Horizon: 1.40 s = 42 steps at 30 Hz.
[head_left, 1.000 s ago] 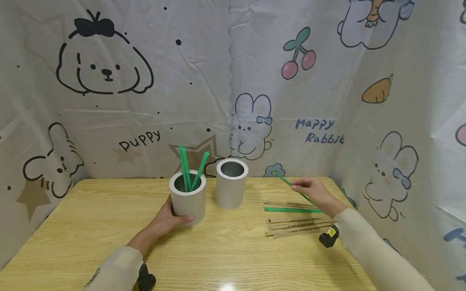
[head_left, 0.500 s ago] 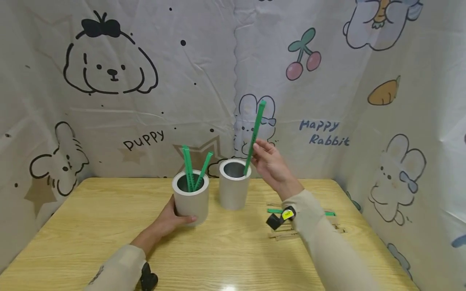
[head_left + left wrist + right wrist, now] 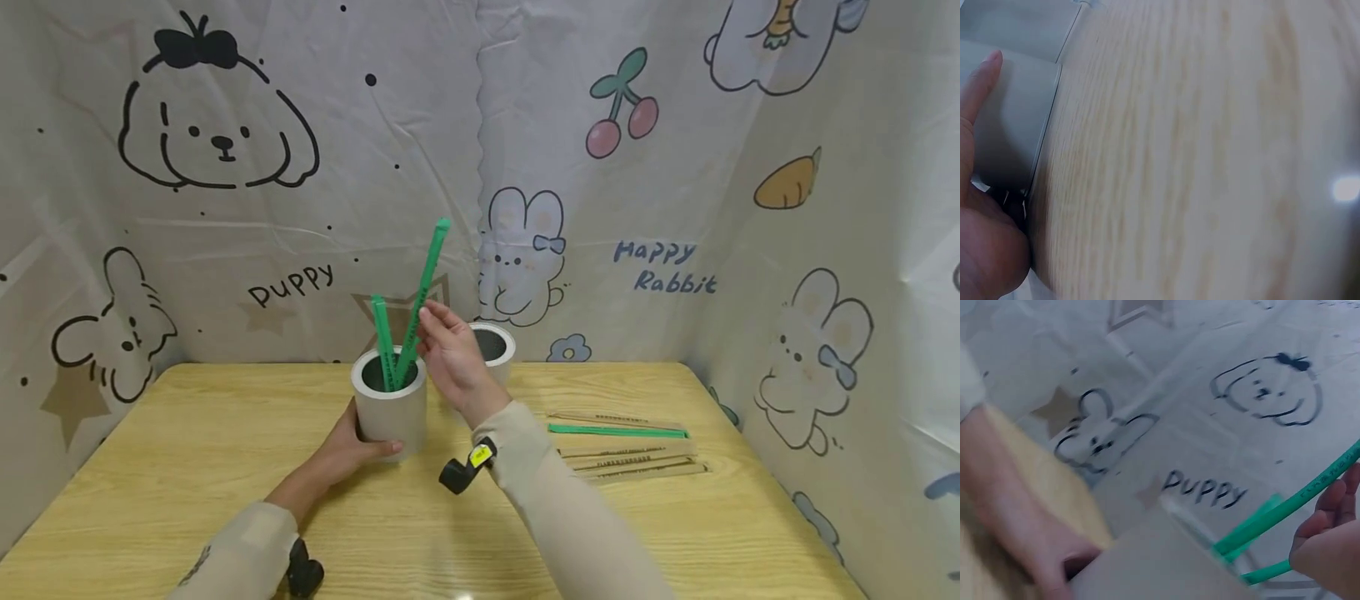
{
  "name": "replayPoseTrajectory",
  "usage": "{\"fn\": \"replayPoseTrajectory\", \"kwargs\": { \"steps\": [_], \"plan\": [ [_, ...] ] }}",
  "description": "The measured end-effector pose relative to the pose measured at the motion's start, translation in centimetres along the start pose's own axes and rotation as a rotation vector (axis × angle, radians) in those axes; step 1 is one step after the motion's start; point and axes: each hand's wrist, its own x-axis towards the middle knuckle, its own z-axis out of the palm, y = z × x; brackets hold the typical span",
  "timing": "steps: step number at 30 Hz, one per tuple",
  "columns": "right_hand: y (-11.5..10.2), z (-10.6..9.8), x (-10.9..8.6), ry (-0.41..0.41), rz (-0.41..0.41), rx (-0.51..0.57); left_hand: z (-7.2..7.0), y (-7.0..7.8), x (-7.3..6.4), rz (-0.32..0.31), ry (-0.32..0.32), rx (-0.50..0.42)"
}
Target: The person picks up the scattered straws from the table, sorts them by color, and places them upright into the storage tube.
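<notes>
My left hand (image 3: 341, 454) grips the left white cup (image 3: 392, 425) from its side, with the thumb across the front. The thumb (image 3: 982, 84) lies on the cup wall (image 3: 1019, 119) in the left wrist view. Over that cup, my right hand (image 3: 456, 362) pinches a green paper-wrapped straw (image 3: 429, 271), tilted, its lower end inside the rim. Another green straw (image 3: 383, 333) leans in the same cup. In the right wrist view the held straw (image 3: 1304, 500) passes in front of other green straws at the cup's mouth. A second white cup (image 3: 495, 340) is partly hidden behind my right hand.
On the wooden table (image 3: 225, 467), one green straw (image 3: 615, 431) and several brown wrapped straws (image 3: 637, 462) lie at the right. A printed cloth (image 3: 420, 125) hangs behind and at both sides.
My right hand has lifted the green straw from the right side, passed the second cup and brought it left into the first cup. My left hand keeps its grip.
</notes>
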Motion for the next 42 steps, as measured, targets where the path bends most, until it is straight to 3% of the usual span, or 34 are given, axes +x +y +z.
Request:
{"fn": "replayPoseTrajectory", "kwargs": {
  "steps": [2,5,7,10,17,24,34,37,42],
  "plan": [
    [0.8,0.0,0.0,0.036,0.023,-0.115,0.1,0.0,0.0,0.003,-0.005,-0.004],
    [1.1,-0.7,-0.4,0.07,0.038,-0.381,0.2,0.0,0.0,0.013,-0.009,-0.006],
    [0.8,-1.5,-0.8,0.062,0.019,-0.555,0.2,-0.1,0.0,0.02,-0.006,-0.002],
    [-0.1,-3.0,-1.2,0.027,-0.018,-0.71,0.1,0.0,0.0,0.022,0.002,0.007],
    [-3.8,-7.7,-2.8,-0.073,-0.034,-0.816,0.0,0.1,-0.1,-0.012,-0.005,0.004],
    [-6.9,-14.1,-4.4,-0.116,-0.052,-1.012,0.0,0.0,0.0,-0.025,-0.001,0.007],
    [-9.8,-24.1,-6.1,-0.187,0.059,-1.376,-0.2,0.3,0.1,-0.013,-0.003,0.017],
    [-10.0,-26.5,-6.7,-0.212,0.095,-1.403,-0.2,0.4,0.0,-0.015,-0.003,0.02],
    [-9.8,-29.5,-7.8,-0.184,0.15,-1.415,-0.1,0.4,-0.1,-0.028,-0.008,0.031]
  ]
}}
